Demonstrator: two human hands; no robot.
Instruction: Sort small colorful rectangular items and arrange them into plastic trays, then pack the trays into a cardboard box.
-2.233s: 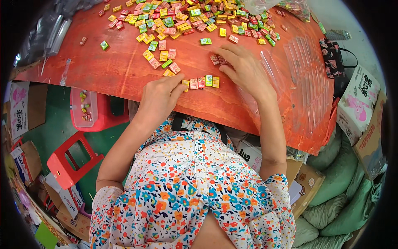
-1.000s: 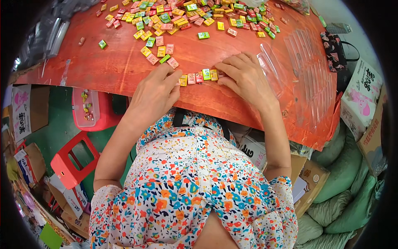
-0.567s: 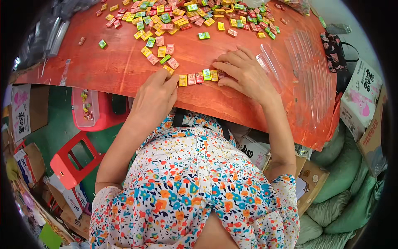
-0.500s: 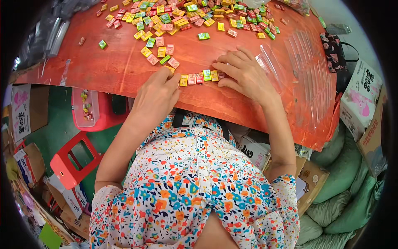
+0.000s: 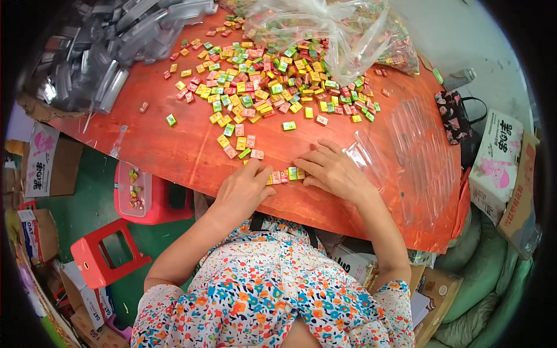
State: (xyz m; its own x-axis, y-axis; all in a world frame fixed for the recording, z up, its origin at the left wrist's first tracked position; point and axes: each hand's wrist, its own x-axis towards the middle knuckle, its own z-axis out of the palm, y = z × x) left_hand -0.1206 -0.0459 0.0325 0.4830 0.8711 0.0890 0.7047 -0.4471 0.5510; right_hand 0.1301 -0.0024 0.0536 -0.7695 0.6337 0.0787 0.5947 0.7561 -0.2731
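Note:
A short row of small yellow, pink and green boxes [image 5: 284, 176] lies side by side near the table's front edge, between my two hands. My left hand [image 5: 241, 188] bends its fingers around the row's left end, where its fingertips cover the boxes. At the right end, my right hand [image 5: 336, 171] pinches the row between its thumb and fingers. Just beyond my left fingertips lies a cluster of loose pink, yellow and green boxes [image 5: 240, 143]. A large heap of the same boxes [image 5: 255, 87] spreads farther back on the red table [image 5: 174, 145].
A clear bag full of boxes [image 5: 354, 40] sits behind the heap. Clear plastic trays [image 5: 423, 162] lie at the right, one tray [image 5: 366, 155] beside my right hand. More clear plastic containers [image 5: 110, 52] pile up far left. A red stool [image 5: 107, 252] and red-rimmed tub [image 5: 134, 194] stand below left.
The view has tilted up, showing more of the table's far side, the bag and the container pile. My hands are closer together along the row, so less of it shows between them.

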